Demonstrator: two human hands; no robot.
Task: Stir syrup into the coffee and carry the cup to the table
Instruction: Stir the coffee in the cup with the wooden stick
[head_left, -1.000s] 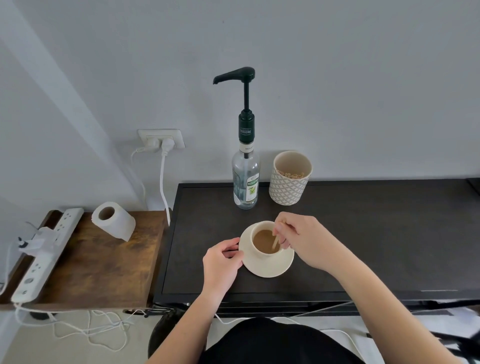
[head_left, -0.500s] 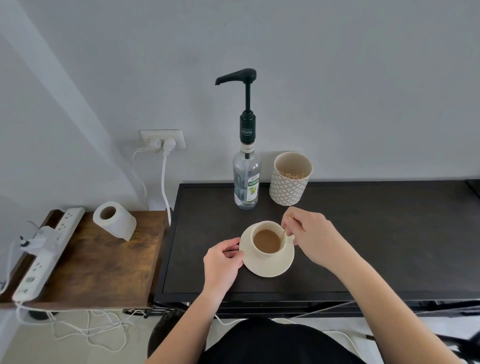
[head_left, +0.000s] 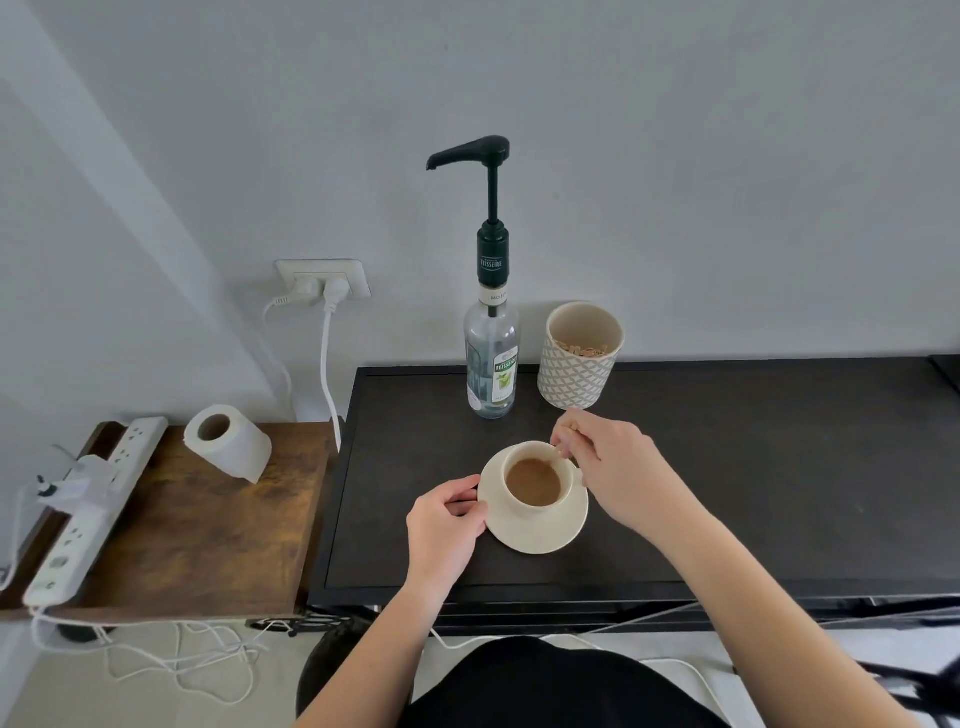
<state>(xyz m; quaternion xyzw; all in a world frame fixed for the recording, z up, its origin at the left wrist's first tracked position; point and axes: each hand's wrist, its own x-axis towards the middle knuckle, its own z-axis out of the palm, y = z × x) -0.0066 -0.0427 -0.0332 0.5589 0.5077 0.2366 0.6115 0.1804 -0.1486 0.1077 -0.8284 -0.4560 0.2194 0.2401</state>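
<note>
now left hand (head_left: 445, 519) pinches saucer (head_left: 535, 535); right hand (head_left: 613, 467) grips stirrer (head_left: 560, 451) in coffee cup (head_left: 535, 480).

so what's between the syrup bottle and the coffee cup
Nothing: in the head view the stretch of dark table between the syrup bottle and the coffee cup is bare. The patterned holder stands off to the bottle's right, not between them.

"TEISSEIRE", perhaps "MOJITO", on syrup bottle (head_left: 491, 374)
</note>
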